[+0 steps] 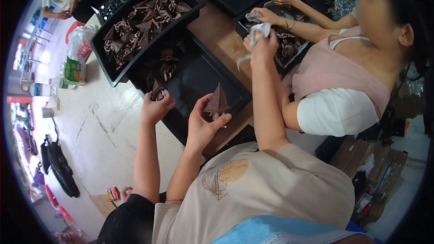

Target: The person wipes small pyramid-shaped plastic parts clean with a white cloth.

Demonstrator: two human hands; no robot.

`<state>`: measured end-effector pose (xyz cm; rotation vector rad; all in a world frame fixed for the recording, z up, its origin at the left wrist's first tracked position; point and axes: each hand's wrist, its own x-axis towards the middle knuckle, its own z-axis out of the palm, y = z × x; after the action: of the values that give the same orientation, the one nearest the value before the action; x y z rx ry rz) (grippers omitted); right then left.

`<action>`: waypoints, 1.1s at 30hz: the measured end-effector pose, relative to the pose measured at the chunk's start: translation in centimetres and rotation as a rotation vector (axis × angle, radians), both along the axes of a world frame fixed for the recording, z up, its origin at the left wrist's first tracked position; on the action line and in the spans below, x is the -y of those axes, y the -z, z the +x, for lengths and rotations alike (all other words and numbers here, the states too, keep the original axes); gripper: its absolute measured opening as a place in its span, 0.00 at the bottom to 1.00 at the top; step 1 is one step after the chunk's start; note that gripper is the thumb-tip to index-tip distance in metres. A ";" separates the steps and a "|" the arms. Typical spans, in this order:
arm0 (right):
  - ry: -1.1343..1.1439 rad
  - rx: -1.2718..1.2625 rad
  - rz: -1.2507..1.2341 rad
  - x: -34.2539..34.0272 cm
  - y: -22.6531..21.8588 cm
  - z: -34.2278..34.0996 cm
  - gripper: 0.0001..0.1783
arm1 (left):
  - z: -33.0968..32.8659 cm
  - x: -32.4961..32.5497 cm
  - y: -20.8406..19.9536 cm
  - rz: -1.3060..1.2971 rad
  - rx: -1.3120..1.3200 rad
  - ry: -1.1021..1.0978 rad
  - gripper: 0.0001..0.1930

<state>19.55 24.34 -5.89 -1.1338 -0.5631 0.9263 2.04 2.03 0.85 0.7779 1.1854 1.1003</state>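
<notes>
My left hand (203, 126) is closed around a brown ornament (217, 100) with a pointed, pyramid-like top and pale, uneven parts below. It holds the ornament upright over the near edge of a black tray (205, 70). Stretched further forward, my right hand (266, 47) grips a crumpled white cloth (260, 30). Part of that hand overlaps a co-worker's arm, and some fingers are hard to make out. Close to my left hand, another person's hand (156, 107) holds a similar brown piece (158, 91). More brown pieces (167, 61) lie at the tray's far left end.
A black bin (108, 70) heaped with pointed brown ornaments (144, 27) rests across the tray's far end. At right, a co-worker in pink (337, 70) handles a cloth (253, 16). A green box (75, 71) and white bag (80, 40) stand at left; flattened cardboard (379, 162) lies at right.
</notes>
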 end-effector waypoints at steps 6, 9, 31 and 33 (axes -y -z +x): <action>-0.167 -0.316 -0.074 -0.6 -0.3 0.7 0.06 | -0.8 0.5 -0.9 -0.035 0.051 -0.034 0.33; -0.456 -0.216 -0.038 5.2 -4.5 -3.9 0.10 | -2.0 1.6 -1.2 -0.015 0.070 -0.099 0.31; -1.143 1.012 0.635 18.5 -10.4 -10.0 0.13 | -5.0 4.0 -1.6 0.159 -0.715 -0.414 0.26; -1.153 0.987 0.607 18.7 -9.7 -9.7 0.14 | -5.4 3.9 -1.5 0.125 -0.699 -0.417 0.26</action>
<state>9.85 5.62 3.77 -0.5604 -2.2888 0.9464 -3.38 -1.89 2.39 1.0906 1.9446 1.2927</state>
